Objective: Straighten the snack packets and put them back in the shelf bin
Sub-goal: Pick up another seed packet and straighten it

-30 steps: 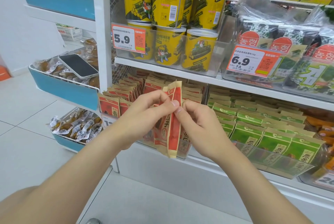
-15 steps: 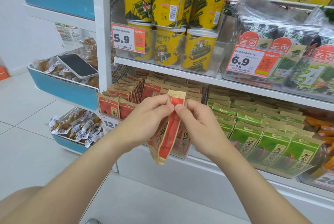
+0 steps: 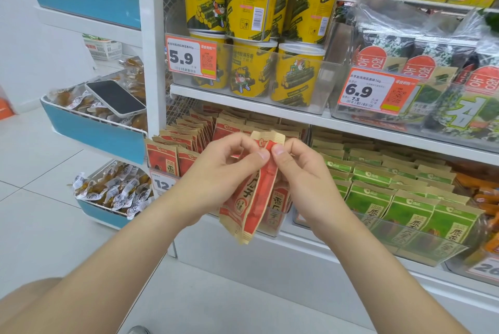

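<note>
Your hands meet at the centre of the frame. The left hand (image 3: 221,174) and right hand (image 3: 305,174) both pinch the top seam of a small bundle of red snack packets (image 3: 253,198), thumbs and forefingers nearly touching each other. Neither hand is free.

A second ago the bundle stood edge-on and almost upright, with its top a little higher against the shelf. It has since sunk slightly and swung, so its bottom now points to the lower left and the printed face of the front packet shows. Your fingertips have also closed in on the top edge. I read that as squaring up the seams. The straightening looks well under way but not finished, since the lower ends still fan apart. Nothing has gone back yet. The bundle hangs in front of the shelf bin (image 3: 275,228), outside its clear front wall.

Much of the bundle is hard to read:
- I cannot tell whether you hold two packets or three, because they overlap and your fingers cover the seam.
- Your left hand hides the middle of the bin, so the gap the bundle should return to is not visible.
- The rows of red packets (image 3: 189,139) stand upright only at the left of the bin.
- The price label (image 3: 162,185) below them is partly covered by your wrist.
- The green packets (image 3: 372,198) next door run off the right of the frame.
</note>
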